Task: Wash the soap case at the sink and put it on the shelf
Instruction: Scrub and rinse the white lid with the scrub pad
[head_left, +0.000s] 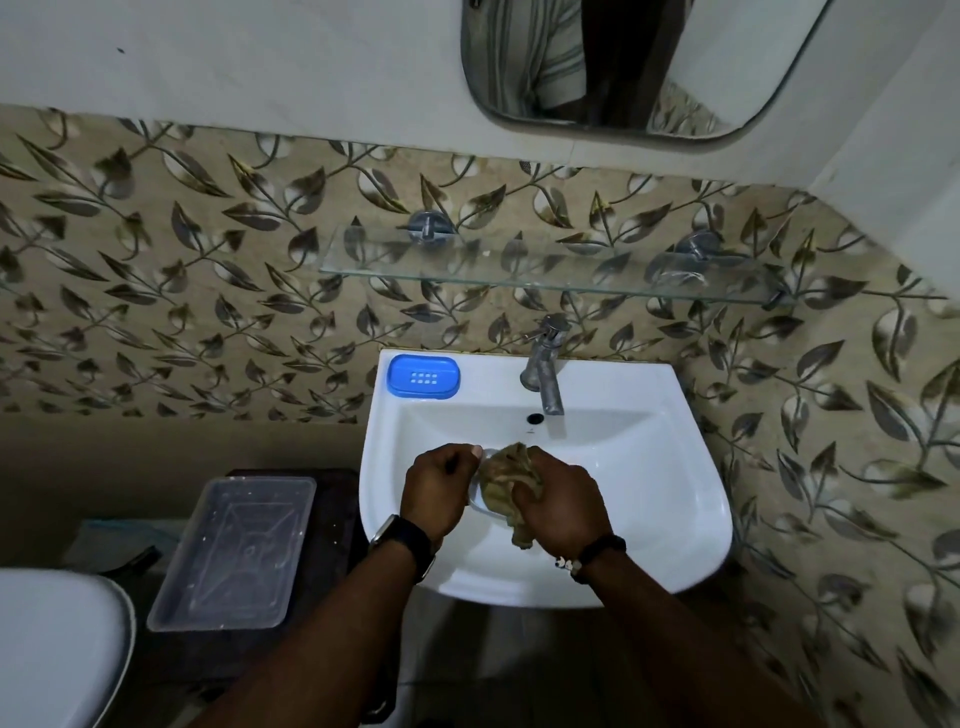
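Over the white sink (675, 509), my left hand (439, 491) grips a pale, translucent soap case part (477, 496), mostly hidden between my hands. My right hand (558, 512) presses a crumpled brownish cloth (506, 475) against it. A blue soap case piece (423, 376) with small drain holes lies flat on the sink's back left corner. The glass shelf (519, 267) is fixed to the leaf-patterned wall above the tap (545, 366) and carries nothing I can make out. No water runs from the tap.
A clear plastic tray (234, 551) sits on a dark stand left of the sink. A white toilet edge (57, 649) is at the bottom left. A mirror (639, 62) hangs above the shelf. A wall corner closes in on the right.
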